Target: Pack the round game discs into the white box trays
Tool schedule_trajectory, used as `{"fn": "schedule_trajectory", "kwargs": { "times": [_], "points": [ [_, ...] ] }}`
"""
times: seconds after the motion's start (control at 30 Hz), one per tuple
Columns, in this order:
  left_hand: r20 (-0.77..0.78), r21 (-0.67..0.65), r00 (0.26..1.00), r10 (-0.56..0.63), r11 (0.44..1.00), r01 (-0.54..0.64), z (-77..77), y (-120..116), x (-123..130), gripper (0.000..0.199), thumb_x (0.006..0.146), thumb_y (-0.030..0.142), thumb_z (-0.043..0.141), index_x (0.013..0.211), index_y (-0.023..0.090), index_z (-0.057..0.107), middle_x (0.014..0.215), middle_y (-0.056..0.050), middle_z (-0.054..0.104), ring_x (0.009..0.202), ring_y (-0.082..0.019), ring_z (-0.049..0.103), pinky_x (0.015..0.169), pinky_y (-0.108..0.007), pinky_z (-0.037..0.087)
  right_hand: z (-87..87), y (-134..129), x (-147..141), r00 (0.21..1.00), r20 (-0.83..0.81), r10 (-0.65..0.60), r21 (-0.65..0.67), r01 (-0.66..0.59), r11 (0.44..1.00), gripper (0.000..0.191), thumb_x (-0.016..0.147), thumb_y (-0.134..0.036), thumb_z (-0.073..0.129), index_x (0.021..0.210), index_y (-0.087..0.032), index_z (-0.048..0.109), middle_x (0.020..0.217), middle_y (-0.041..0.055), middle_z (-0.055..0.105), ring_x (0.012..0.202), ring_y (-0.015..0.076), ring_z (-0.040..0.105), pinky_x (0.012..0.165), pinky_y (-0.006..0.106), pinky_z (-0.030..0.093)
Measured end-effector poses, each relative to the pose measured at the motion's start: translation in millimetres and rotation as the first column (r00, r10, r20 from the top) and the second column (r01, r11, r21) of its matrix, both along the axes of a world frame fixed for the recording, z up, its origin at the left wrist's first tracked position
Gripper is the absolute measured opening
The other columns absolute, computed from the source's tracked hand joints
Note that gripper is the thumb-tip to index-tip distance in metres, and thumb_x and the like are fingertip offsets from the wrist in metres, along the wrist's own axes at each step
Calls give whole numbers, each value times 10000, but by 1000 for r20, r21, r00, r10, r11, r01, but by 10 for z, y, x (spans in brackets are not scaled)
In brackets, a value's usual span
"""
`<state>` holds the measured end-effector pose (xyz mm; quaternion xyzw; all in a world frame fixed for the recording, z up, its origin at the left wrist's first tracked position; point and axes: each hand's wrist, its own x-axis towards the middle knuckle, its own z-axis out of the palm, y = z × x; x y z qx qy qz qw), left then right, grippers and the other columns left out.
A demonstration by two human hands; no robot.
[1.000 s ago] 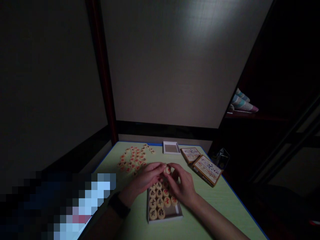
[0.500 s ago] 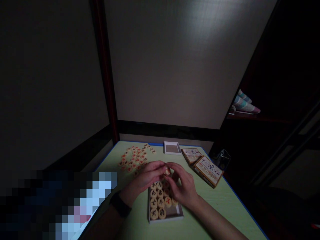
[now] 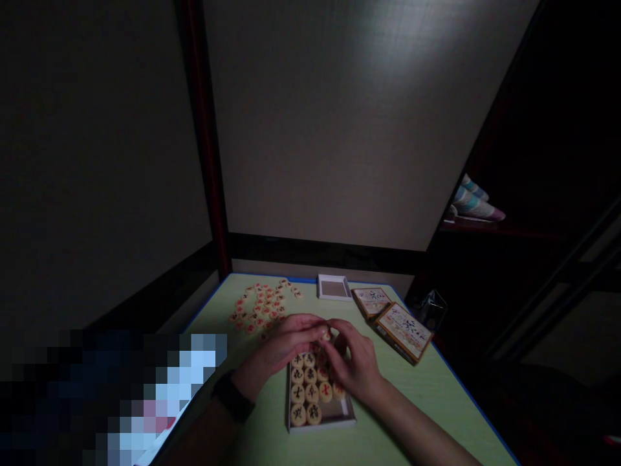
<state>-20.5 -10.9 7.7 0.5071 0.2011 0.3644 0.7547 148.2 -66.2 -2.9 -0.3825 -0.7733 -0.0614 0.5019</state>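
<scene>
Both hands meet above the far end of a white box (image 3: 323, 426) on the green table. Between their fingertips is a round wooden piece (image 3: 326, 336), partly covered. My left hand (image 3: 291, 336), with a dark band on its wrist, is closed on the piece from the left. From the right, my right hand (image 3: 353, 359) pinches it and covers part of the box. Inside the box lie rows of round pieces with black characters (image 3: 297, 393) and some with red ones (image 3: 325, 391). The box's near right part shows its bare bottom.
Many smaller loose pieces (image 3: 259, 309) lie scattered at the table's back left. A small white tray (image 3: 334, 288) stands at the back edge. Two printed boxes (image 3: 405, 330) (image 3: 371, 302) lie at the right, near a dark glossy object (image 3: 431, 309).
The piece between my fingertips has turned and is more covered now. My right fingers have shifted slightly. The boxes and the scattered pieces look unmoved.
</scene>
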Motion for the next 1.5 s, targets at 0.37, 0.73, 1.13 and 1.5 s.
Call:
{"fn": "schedule_trajectory", "kwargs": {
  "times": [0.37,0.73,1.13,1.5],
  "points": [
    [20,-8,999,27,1000,-27,13,-1,0,382,669,310,869,978,141,721,949,-91,705,886,-194,665,789,-293,526,26,6,-6,998,17,69,13,-69,998,271,935,-169,560,1200,-219,539,1077,90,701,753,146,676,631,253,571],
    [27,-5,956,293,956,-293,98,24,22,403,735,409,769,1018,139,675,1046,-141,716,819,-212,678,704,-307,505,478,-471,269,941,174,290,-537,-156,829,206,944,-227,569,1127,-222,664,1073,70,694,953,168,662,836,273,534],
    [25,41,940,341,939,-342,179,-50,10,291,696,370,711,887,151,684,1032,-95,666,732,-164,638,658,-287,500,437,-666,263,785,501,365,-666,80,742,585,853,-53,503,1403,-252,518,1332,120,580,1175,238,605,979,340,493],
    [64,-25,935,349,937,-349,155,-23,16,286,699,368,671,888,153,660,1126,-109,661,696,-159,638,623,-289,495,410,-638,300,744,579,334,-588,96,803,535,794,-6,526,1291,-194,582,1296,130,604,1063,234,653,894,311,521]
  ]
}}
